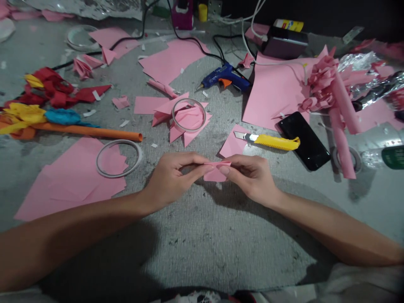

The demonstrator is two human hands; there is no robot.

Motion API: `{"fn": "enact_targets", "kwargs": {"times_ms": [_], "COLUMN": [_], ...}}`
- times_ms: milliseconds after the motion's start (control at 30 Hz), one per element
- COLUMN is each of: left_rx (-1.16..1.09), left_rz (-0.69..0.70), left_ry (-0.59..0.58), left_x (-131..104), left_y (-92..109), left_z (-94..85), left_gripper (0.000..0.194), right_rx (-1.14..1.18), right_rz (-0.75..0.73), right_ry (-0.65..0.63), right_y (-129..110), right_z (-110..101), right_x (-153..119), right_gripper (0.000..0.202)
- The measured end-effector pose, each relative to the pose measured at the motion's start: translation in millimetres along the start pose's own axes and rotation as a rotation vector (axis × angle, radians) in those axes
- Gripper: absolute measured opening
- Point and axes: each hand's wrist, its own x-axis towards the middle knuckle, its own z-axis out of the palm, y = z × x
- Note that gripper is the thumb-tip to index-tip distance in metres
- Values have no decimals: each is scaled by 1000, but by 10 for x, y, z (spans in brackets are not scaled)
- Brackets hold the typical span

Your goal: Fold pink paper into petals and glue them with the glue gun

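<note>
Over the tabletop (pixel 202 235), a paper piece (pixel 216 174) sits between the left grip (pixel 172 176) and the right grip (pixel 254 179). Behind it, a tape ring (pixel 173 114) rests on paper cutouts (pixel 164 110), with a glue gun (pixel 224 77) farther back. To the right lies a cutter (pixel 273 142), blade over a loose sheet (pixel 232 144), handle end over the phone (pixel 306 145). Left, a second ring (pixel 139 158) lies on stacked sheets (pixel 75 179), a tube (pixel 94 131) behind them. Right of the phone, a roll (pixel 341 141) seems to cover another ring (pixel 357 161).

No readable text, labels or numbers.
</note>
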Motion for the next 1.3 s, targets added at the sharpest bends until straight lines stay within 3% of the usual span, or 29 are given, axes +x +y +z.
{"fn": "enact_targets", "kwargs": {"times_ms": [333, 667, 933, 1067, 1167, 1300], "left_rx": [9, -16, -145, -132, -112, -145], "left_rz": [-59, -77, -93, -90, -133, -174], "left_ry": [2, -7, -125, -78, 31, 166], "left_x": [9, 6, 10, 12, 7, -1], "left_y": [20, 7, 21, 30, 36, 23], "left_z": [3, 10, -42, -24, -11, -3], "left_gripper": [11, 12, 15, 13, 15, 15], "right_rx": [-66, -25, 136, 167, 173, 287], "right_rz": [10, 28, 42, 28, 49, 64], "right_ry": [19, 18, 56, 38, 37, 26], "right_y": [-10, 2, -5, 29, 62, 107], "right_z": [-18, -7, -50, -70, -73, -88], "right_x": [5, 5, 25, 23, 15, -19], "right_gripper": [34, 29, 30, 30, 34, 63]}}
